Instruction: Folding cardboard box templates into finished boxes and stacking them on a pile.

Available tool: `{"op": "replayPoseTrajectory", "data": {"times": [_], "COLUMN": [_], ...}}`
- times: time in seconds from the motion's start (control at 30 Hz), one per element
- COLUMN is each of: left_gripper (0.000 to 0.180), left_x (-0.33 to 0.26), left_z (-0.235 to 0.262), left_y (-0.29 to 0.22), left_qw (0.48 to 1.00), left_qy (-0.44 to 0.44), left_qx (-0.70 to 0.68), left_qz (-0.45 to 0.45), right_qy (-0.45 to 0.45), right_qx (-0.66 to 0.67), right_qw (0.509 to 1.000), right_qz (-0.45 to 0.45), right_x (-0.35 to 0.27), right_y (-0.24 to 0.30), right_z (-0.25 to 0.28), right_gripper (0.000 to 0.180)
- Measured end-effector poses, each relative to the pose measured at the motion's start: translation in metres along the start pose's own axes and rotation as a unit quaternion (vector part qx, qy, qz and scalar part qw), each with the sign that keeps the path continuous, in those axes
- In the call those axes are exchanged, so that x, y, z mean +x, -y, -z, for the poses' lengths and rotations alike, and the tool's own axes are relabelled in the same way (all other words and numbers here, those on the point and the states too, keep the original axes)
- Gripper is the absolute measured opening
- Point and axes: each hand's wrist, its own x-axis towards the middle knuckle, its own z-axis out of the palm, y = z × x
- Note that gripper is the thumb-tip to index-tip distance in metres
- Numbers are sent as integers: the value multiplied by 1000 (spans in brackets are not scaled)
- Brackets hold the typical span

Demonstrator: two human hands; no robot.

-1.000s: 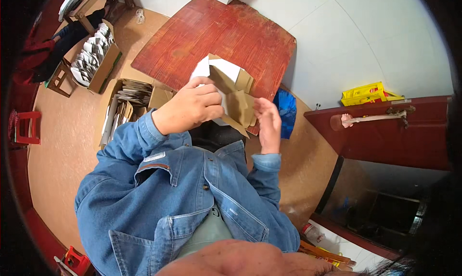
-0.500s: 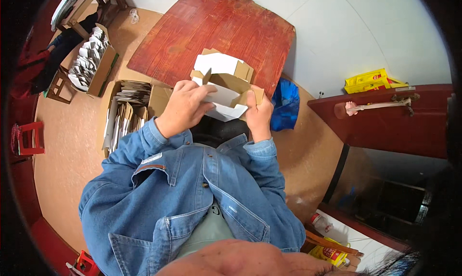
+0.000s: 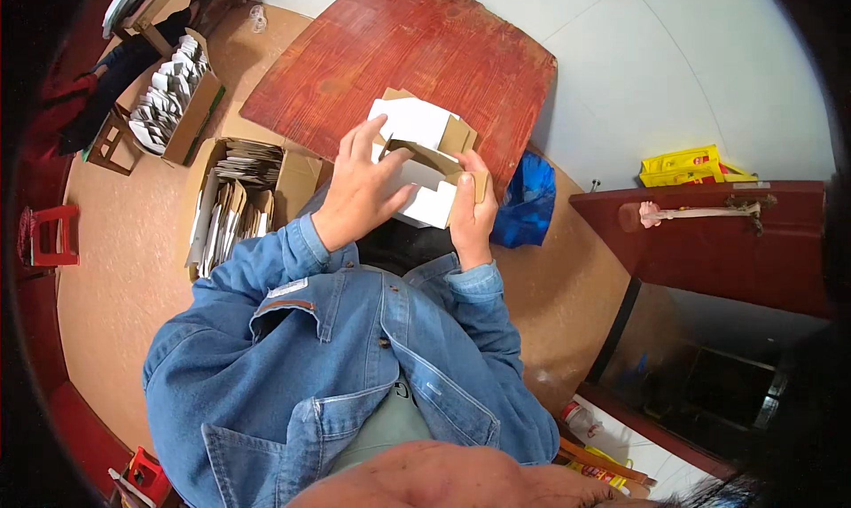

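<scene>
A small carton [image 3: 415, 121], white outside and brown inside, is held with its top open and flaps raised at the near edge of the red wooden table. My right hand [image 3: 472, 214] grips its right end, thumb and fingers closed on a brown side flap. At the left end, my left hand [image 3: 357, 185] has its fingers spread over the opening and the white near wall. Part of that end is hidden behind the fingers.
The red table [image 3: 355, 56] lies ahead. To the left stands a box of flat cartons [image 3: 202, 202], with another filled box [image 3: 197, 109] beyond. A blue plastic bag [image 3: 529, 198] hangs by the table's right side. A red stool [image 3: 55, 235] is far left.
My left hand has let go of a flap it pinched and spread its fingers. The flap standing up inside has folded down. My right hand keeps its grip on the carton.
</scene>
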Motion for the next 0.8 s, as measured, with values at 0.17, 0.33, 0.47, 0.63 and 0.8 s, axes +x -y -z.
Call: {"op": "replayPoseTrajectory", "data": {"times": [0.17,0.33,0.47,0.63,0.8], "left_gripper": [62,70,74,88,90], "left_x": [-3,-3,-5,-9,-14], "left_z": [-15,-17,-18,-10,-12], "left_y": [6,4,3,15,18], "left_qw": [992,996,989,980,973], "left_qy": [41,29,-2,105,134], "left_qx": [-112,-78,-145,-152,-174], "left_qz": [31,-13,-11,-75,-68], "right_qy": [74,61,31,-16,22], "right_qx": [103,116,40,75,19], "right_qw": [991,989,997,996,999], "right_qz": [52,-64,-56,-49,42], "right_x": [2,-1,2,2,4], "right_y": [-4,-6,-5,-14,-11], "right_z": [1,-2,0,0,7], "right_gripper": [53,45,39,32,25]}}
